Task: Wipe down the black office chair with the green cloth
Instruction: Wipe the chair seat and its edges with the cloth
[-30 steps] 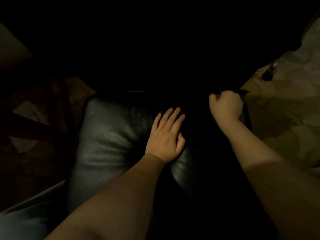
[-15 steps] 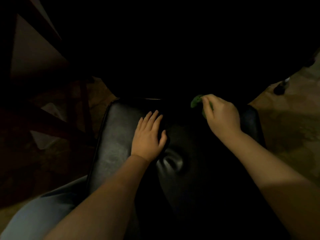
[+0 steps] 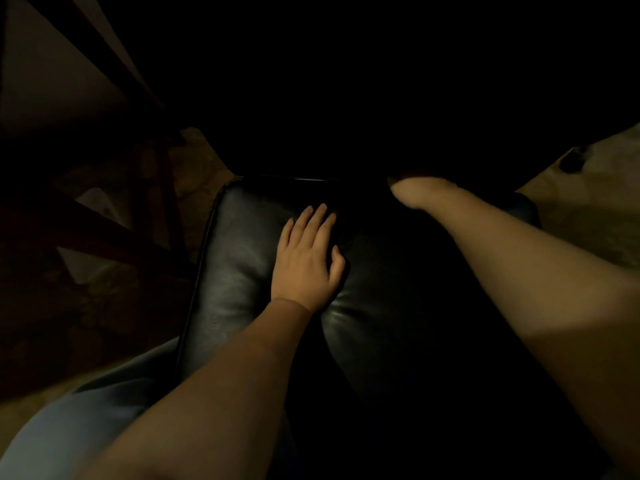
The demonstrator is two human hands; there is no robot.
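Two hands, one black chair [image 3: 235, 271].

Left hand [image 3: 306, 263]: flat on the padded seat, palm down, fingers straight and slightly apart, thumb out to the side.

Right hand [image 3: 415, 194]: at the far edge of the seat, well apart from the left hand. Its fingers are lost in shadow, so I cannot tell its grip, nor whether it holds the green cloth.

Chair: glossy seat, centre of view, under both forearms.

Floor [image 3: 571, 209]: pale, mottled, at right.

Trouser leg [image 3: 69, 427]: pale blue, lower left, beside the seat.
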